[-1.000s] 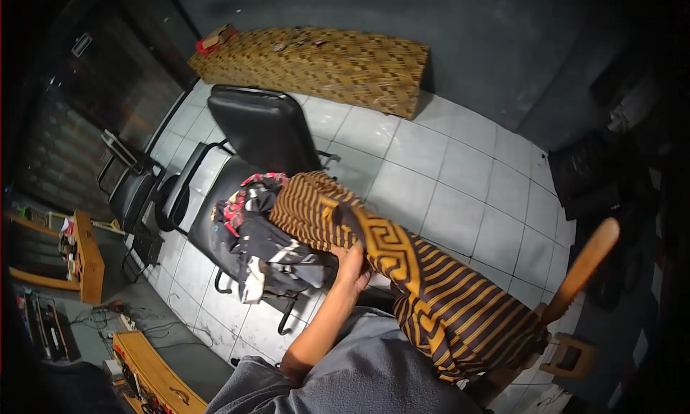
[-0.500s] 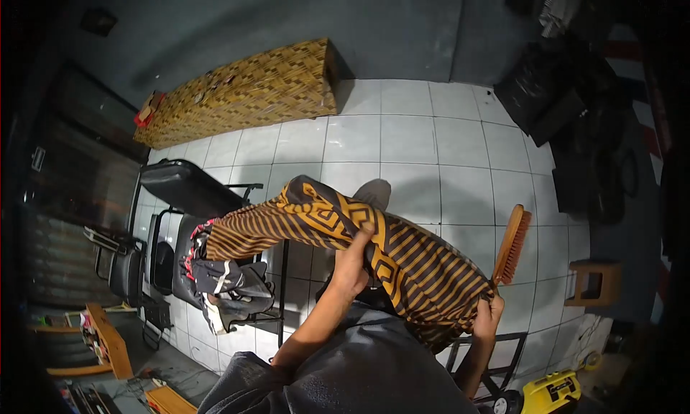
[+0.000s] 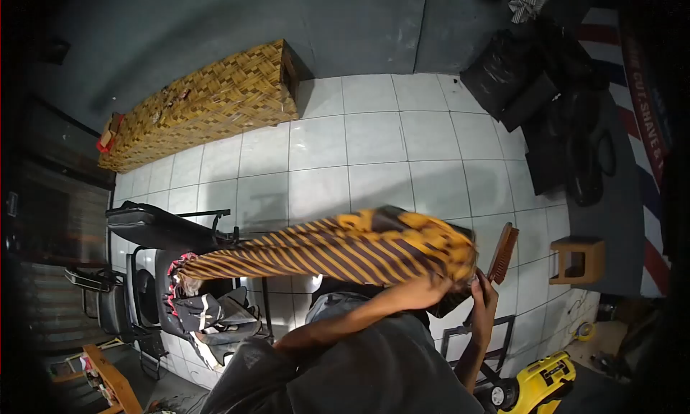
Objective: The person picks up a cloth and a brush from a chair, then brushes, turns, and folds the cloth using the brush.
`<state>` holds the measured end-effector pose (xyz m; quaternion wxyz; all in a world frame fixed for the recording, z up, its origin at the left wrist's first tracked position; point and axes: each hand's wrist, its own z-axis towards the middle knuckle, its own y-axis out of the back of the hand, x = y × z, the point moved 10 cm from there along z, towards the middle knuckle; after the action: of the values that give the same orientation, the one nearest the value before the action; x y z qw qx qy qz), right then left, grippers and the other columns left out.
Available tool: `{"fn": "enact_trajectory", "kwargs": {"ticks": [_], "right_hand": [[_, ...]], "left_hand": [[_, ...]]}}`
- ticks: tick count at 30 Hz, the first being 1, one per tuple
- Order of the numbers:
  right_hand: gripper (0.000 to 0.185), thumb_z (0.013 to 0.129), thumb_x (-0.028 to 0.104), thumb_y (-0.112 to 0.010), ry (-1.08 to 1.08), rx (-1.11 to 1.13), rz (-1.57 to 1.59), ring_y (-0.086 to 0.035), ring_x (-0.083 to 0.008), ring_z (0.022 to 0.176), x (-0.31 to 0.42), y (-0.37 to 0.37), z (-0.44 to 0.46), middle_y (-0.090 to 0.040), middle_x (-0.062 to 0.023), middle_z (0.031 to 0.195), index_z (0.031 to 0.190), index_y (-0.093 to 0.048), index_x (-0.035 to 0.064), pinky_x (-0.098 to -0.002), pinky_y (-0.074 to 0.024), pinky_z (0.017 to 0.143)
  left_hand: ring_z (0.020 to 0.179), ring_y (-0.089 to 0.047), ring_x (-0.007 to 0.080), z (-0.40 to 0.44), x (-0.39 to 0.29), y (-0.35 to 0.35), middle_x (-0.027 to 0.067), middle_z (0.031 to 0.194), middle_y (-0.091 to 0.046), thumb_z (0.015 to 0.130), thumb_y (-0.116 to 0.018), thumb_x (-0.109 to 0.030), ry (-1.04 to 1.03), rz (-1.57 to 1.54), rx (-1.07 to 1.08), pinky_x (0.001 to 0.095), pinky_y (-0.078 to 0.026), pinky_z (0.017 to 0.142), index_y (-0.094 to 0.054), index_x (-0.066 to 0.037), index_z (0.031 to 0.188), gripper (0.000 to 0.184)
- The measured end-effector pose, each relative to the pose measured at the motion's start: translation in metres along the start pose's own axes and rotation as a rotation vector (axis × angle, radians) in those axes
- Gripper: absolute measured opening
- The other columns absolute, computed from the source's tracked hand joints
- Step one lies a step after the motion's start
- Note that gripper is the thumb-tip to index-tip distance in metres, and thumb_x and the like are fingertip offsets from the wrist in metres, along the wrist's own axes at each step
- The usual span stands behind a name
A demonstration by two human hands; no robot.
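Observation:
A striped brown-and-orange cloth (image 3: 323, 252) stretches from the chair seat at the left to my hands at the right. My left hand (image 3: 425, 292) is blurred against the cloth's right part, its fingers hidden or smeared. My right hand (image 3: 484, 299) is closed at the cloth's right end, and a wooden brush (image 3: 504, 254) with brown bristles sticks up from it. The cloth's far end lies by a heap of dark, white and red fabric (image 3: 208, 313) on the black chair (image 3: 147, 223).
A woven-pattern long box (image 3: 208, 101) stands along the wall. Black bags (image 3: 496, 72) lie at the back right. A small wooden stool (image 3: 577, 261) and a yellow machine (image 3: 543, 385) are at the right. Wooden shelving (image 3: 111, 378) is at the lower left.
My left hand has moved right along the cloth towards my right hand. The cloth's middle has straightened and its right part has bunched up. The view has shifted to the right.

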<state>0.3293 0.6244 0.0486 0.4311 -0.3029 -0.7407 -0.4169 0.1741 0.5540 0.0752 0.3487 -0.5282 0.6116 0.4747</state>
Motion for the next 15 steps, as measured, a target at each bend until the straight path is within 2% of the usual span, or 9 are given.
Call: {"fn": "enact_trajectory", "kwargs": {"ticks": [1,2,5,7,9,10,12,14,15], "right_hand": [[0.043,0.086,0.027,-0.047,-0.055,-0.034,0.065,-0.048,-0.0089,0.074,-0.002,0.0,0.004,-0.054,-0.0044,0.08,0.118,-0.047,-0.0025,-0.0223,-0.0398,0.064],[0.049,0.089,0.035,-0.044,-0.107,-0.071,0.132,-0.051,-0.0109,0.077,-0.004,0.0,0.008,-0.056,-0.0065,0.084,0.121,-0.044,-0.0015,-0.0232,-0.0421,0.065],[0.052,0.089,0.044,-0.042,-0.252,-0.205,0.457,-0.056,-0.0139,0.077,-0.042,-0.006,0.023,-0.057,-0.0086,0.093,0.121,-0.042,0.0033,-0.0246,-0.0464,0.06],[0.051,0.088,0.047,-0.04,-0.331,-0.237,0.649,-0.057,-0.0141,0.072,-0.052,-0.006,0.025,-0.057,-0.0085,0.097,0.119,-0.044,0.0067,-0.0249,-0.0479,0.054],[0.066,0.084,0.054,-0.044,-0.169,0.237,0.787,-0.06,-0.0188,0.083,-0.019,-0.039,0.028,-0.055,-0.0119,0.105,0.125,-0.033,0.0042,-0.0273,-0.0508,0.057],[0.059,0.083,0.048,-0.051,-0.3,-0.095,0.608,-0.059,-0.018,0.078,-0.006,-0.035,0.028,-0.055,-0.0111,0.099,0.121,-0.037,0.0041,-0.0291,-0.0503,0.056],[0.054,0.082,0.043,-0.055,-0.263,-0.214,0.501,-0.058,-0.0177,0.074,0.004,-0.031,0.024,-0.055,-0.0108,0.093,0.116,-0.039,0.0038,-0.0289,-0.0501,0.055],[0.04,0.079,0.03,-0.063,-0.237,-0.341,0.316,-0.055,-0.0163,0.068,0.031,-0.026,0.024,-0.053,-0.0094,0.083,0.102,-0.044,0.0029,-0.0281,-0.0493,0.055],[0.041,0.08,0.03,-0.061,-0.27,-0.404,0.249,-0.055,-0.0152,0.069,0.035,-0.024,0.026,-0.054,-0.0093,0.083,0.103,-0.043,0.0014,-0.0272,-0.048,0.054]], "left_hand": [[0.081,-0.057,0.0212,0.009,-0.004,-0.021,0.0132,0.084,-0.058,0.085,-0.046,-0.019,0.015,0.164,0.22,0.0294,-0.045,0.069,-0.056,-0.001,0.097,0.024],[0.084,-0.057,0.0217,0.02,-0.015,-0.03,0.0122,0.09,-0.057,0.084,-0.047,-0.019,-0.257,0.309,0.182,0.0294,-0.045,0.071,-0.055,-0.001,0.099,0.025],[0.086,-0.056,0.0234,0.005,-0.055,-0.033,0.0093,0.098,-0.057,0.081,-0.051,-0.02,-0.971,0.949,-0.192,0.031,-0.045,0.073,-0.054,-0.001,0.102,0.028],[0.088,-0.056,0.0239,0.025,-0.051,0.008,0.0085,0.1,-0.056,0.08,-0.053,-0.02,-0.689,0.3,-0.103,0.0334,-0.044,0.076,-0.055,-0.003,0.101,0.027],[0.087,-0.056,0.0242,0.031,-0.043,0.02,0.0089,0.093,-0.058,0.078,-0.055,-0.021,-0.658,0.195,-0.133,0.0359,-0.044,0.077,-0.054,-0.003,0.099,0.028],[0.083,-0.057,0.023,0.04,-0.036,0.025,0.0091,0.088,-0.059,0.078,-0.055,-0.021,-0.551,0.118,-0.047,0.035,-0.044,0.074,-0.053,-0.002,0.098,0.027],[0.07,-0.056,0.017,0.056,-0.022,0.021,0.0093,0.075,-0.058,0.078,-0.055,-0.018,-0.277,-0.221,0.255,0.0303,-0.046,0.064,-0.053,-0.003,0.096,0.023],[0.07,-0.055,0.0139,0.064,-0.024,0.033,0.0087,0.077,-0.058,0.079,-0.055,-0.017,-0.3,-0.216,0.27,0.0285,-0.045,0.063,-0.053,-0.003,0.095,0.022],[0.07,-0.054,0.0109,0.067,-0.024,0.038,0.0082,0.078,-0.059,0.079,-0.055,-0.017,-0.321,-0.202,0.252,0.0267,-0.045,0.061,-0.053,-0.003,0.094,0.02]]}}
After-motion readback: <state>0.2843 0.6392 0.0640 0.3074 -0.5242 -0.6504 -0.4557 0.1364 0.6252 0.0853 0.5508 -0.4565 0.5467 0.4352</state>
